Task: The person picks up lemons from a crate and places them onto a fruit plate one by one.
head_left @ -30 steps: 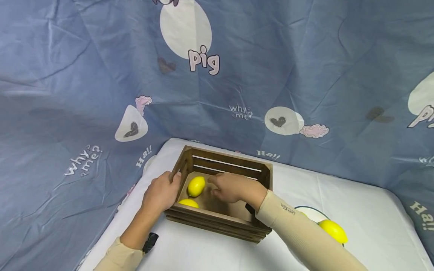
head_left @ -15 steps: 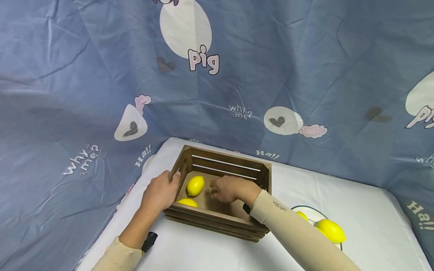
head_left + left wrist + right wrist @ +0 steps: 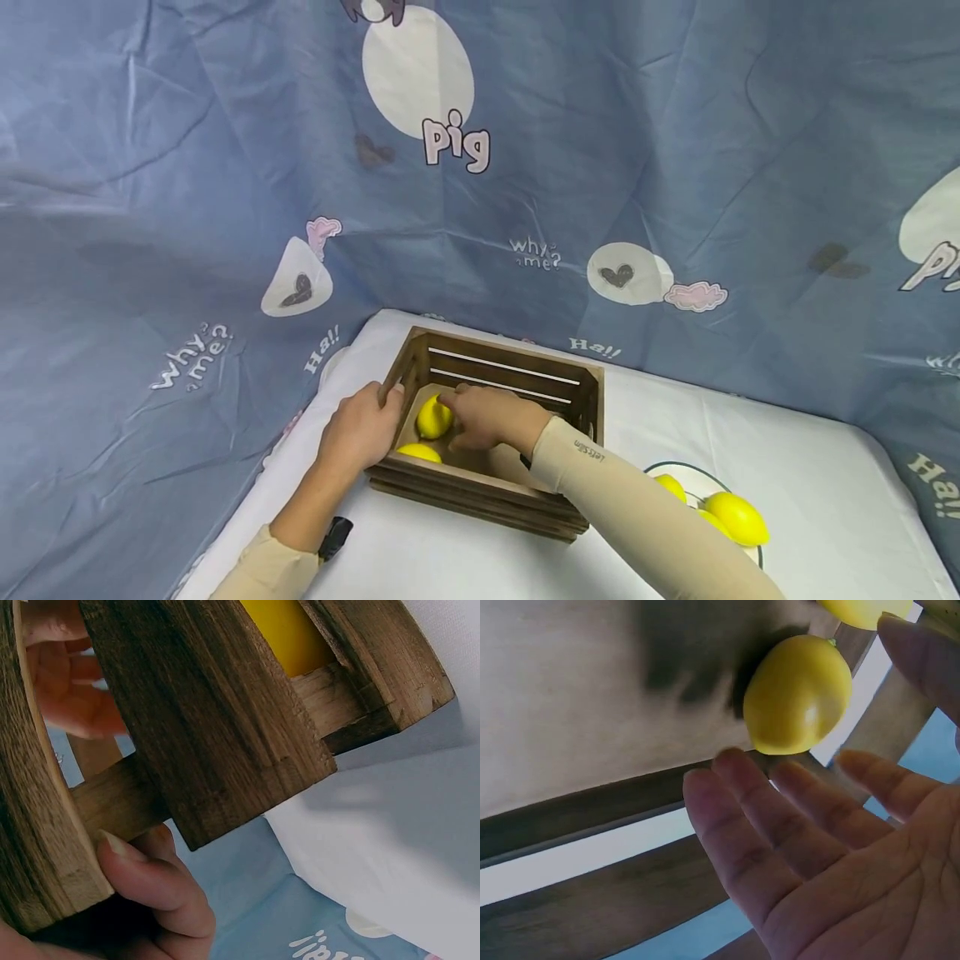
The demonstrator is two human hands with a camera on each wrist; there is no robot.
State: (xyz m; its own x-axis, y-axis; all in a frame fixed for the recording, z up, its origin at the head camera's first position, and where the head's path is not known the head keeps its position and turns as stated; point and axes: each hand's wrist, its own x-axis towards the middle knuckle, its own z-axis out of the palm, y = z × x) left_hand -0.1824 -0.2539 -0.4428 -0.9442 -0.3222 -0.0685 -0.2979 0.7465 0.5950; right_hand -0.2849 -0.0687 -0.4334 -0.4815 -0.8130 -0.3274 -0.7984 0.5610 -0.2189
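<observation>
A slatted wooden crate (image 3: 480,492) stands on the white surface with two lemons in its left part. My left hand (image 3: 365,429) grips the crate's left end, its thumb and fingers curled round a slat in the left wrist view. My right hand (image 3: 491,417) is inside the crate, right beside the farther lemon (image 3: 432,419). In the right wrist view its fingers (image 3: 761,817) are spread and fairly straight, close to that lemon (image 3: 799,694); contact cannot be made out. The nearer lemon (image 3: 420,452) lies by the front wall, partly hidden by it.
Right of the crate a white plate (image 3: 693,477) with a dark rim carries several lemons (image 3: 737,517), partly covered by my right forearm. A blue printed cloth (image 3: 480,192) hangs behind and to the left. The white tabletop (image 3: 832,492) extends to the right.
My right hand has moved left across the crate, up to the farther lemon. More of the plate shows past the forearm. The left hand keeps its grip on the crate.
</observation>
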